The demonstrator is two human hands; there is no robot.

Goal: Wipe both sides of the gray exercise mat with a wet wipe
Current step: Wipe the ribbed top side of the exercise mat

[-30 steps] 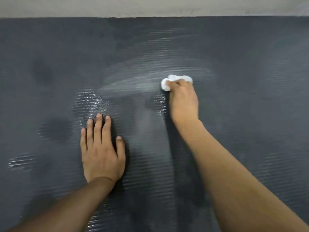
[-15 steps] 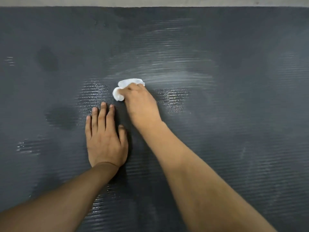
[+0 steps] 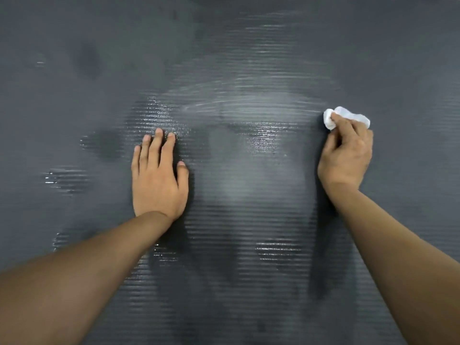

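the gray exercise mat [image 3: 249, 195] pretty much filled everything i could see, laid out flat with its fine ribbed texture running side to side. only a thin pale strip of something showed past its far edge at the top right, couldn't tell what that was.

the person's left hand [image 3: 159, 180] was planted flat on the mat, palm down, fingers straight and close together pointing away from them, thumb out a bit to the side. it wasn't gripping anything, just pressing on the surface.

the right hand [image 3: 346, 155] was off to the right, well apart from the left one, fingers curled round a scrunched-up white wet wipe [image 3: 348, 117]. the wipe stuck out past the fingertips on the far side and was down against the mat. thumb was tucked along the near-left edge of the wad.

between the two hands and a bit beyond them there was a broad wet streak [image 3: 249, 100], shiny and smeary, arcing across the mat and ending right by the wipe. more glossy damp patches [image 3: 263, 138] caught the light closer in, plus a small one [image 3: 64, 175] out left of the left hand and another [image 3: 276, 250] down between the forearms. a few darker blotches sat on the left part of the mat. both forearms were bare.
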